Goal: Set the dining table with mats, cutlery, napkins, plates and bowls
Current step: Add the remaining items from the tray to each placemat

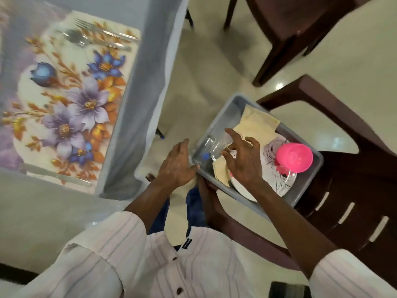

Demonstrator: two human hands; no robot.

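A floral place mat (71,100) lies on the table at left. A fork (103,31) and a spoon (86,40) lie on its far end and a knife (55,175) on its near end. At right, a grey tub (223,112) holds cream napkins (257,123), flower-patterned plates (277,181), a pink bowl (294,157) and a clear glass (211,147). My left hand (176,166) rests against the tub's near left corner. My right hand (242,164) hovers inside the tub, its fingers spread over the napkins and the plates' edge.
The tub sits on a brown plastic chair (354,190). A second brown chair (300,24) stands beyond it. A grey tablecloth (137,104) hangs off the table edge between the mat and the tub. Pale tiled floor lies between table and chairs.
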